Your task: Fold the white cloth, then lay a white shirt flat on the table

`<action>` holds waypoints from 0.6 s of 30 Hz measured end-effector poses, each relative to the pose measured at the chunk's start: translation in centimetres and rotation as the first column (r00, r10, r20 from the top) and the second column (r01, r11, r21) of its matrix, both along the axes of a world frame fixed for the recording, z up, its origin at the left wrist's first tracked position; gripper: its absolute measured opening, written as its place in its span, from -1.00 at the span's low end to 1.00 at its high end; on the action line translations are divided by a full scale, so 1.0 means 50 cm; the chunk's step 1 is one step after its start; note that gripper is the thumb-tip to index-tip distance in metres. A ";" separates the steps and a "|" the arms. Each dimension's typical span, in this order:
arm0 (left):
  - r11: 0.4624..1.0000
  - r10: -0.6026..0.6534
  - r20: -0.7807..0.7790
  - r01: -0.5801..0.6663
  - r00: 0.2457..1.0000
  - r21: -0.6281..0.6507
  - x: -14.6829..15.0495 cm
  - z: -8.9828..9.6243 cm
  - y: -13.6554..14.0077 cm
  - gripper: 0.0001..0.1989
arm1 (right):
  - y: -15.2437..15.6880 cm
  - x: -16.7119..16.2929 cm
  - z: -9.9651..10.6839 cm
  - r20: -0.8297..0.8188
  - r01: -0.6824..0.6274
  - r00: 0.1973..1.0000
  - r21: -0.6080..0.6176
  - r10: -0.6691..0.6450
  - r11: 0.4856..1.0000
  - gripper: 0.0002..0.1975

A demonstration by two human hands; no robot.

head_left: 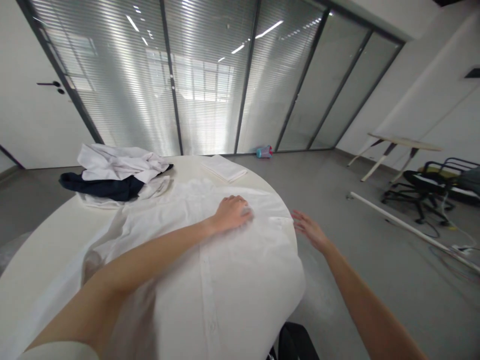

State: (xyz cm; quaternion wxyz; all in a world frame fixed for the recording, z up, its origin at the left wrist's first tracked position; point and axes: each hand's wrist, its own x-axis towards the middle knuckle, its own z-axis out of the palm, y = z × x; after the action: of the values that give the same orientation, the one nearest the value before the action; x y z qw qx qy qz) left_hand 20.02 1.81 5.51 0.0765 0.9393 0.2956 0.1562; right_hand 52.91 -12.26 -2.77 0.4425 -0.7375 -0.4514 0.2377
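A white button-up shirt [240,265] lies spread over the round table, its button strip running toward me and its lower part draping over the near right edge. My left hand [232,212] rests on the upper part of the shirt, palm down, with slightly bent fingers and no grip visible. Just off the table's right edge is my right hand [309,229], its fingers stretched apart beside the shirt's outer edge. Whether those fingertips touch the cloth I cannot tell.
On the white table [41,265], a heap of white garments [120,162] with a dark navy garment [101,187] sits at the back left. A folded white cloth [225,168] lies at the back. Beyond are a bin lying sideways [264,152], an office chair [420,187] and a white pole [405,227].
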 end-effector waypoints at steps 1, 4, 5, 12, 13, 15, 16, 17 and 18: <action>0.999 -0.024 -0.003 0.024 1.000 -0.030 0.023 -0.001 -0.021 -0.57 | -0.019 -0.014 -0.008 -0.100 -0.072 0.992 -0.001 0.071 0.997 -0.43; 0.998 -0.031 -0.042 0.029 0.999 -0.060 0.071 -0.012 -0.061 -0.37 | -0.048 -0.071 -0.033 -0.071 -0.204 0.976 0.029 0.206 0.979 -0.41; 0.997 -0.035 -0.064 0.031 0.997 -0.071 0.078 -0.018 -0.067 -0.26 | -0.048 -0.089 -0.041 -0.004 -0.180 0.984 0.032 0.180 0.983 -0.45; 0.982 -0.137 -0.202 0.105 0.970 -0.158 0.044 -0.040 -0.052 -0.01 | -0.006 -0.067 -0.074 0.202 0.227 0.949 0.087 -0.240 0.970 -0.57; 0.981 -0.142 -0.214 0.109 0.966 -0.161 0.036 -0.041 -0.048 -0.01 | -0.009 -0.043 -0.066 0.202 0.257 0.941 0.095 -0.272 0.962 -0.56; 0.979 -0.153 -0.231 0.116 0.961 -0.167 0.023 -0.041 -0.042 0.00 | -0.024 0.006 -0.045 0.202 0.294 0.928 0.120 -0.313 0.948 -0.55; 0.978 -0.156 -0.236 0.118 0.959 -0.170 0.018 -0.040 -0.040 0.00 | -0.034 0.027 -0.033 0.207 0.296 0.925 0.130 -0.318 0.946 -0.56; 0.977 -0.160 -0.240 0.120 0.957 -0.174 0.015 -0.038 -0.039 0.00 | -0.044 0.041 -0.024 0.220 0.298 0.921 0.130 -0.321 0.946 -0.57; 0.976 -0.165 -0.243 0.123 0.956 -0.181 0.013 -0.035 -0.038 0.00 | -0.054 0.048 -0.017 0.235 0.314 0.913 0.117 -0.333 0.942 -0.60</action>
State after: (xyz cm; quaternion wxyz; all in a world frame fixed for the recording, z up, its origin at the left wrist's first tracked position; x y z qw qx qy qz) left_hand 20.68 -0.10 3.76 0.1257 0.9612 0.2455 0.0025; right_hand 55.30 -14.97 -3.62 0.4430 -0.8086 -0.3843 0.0485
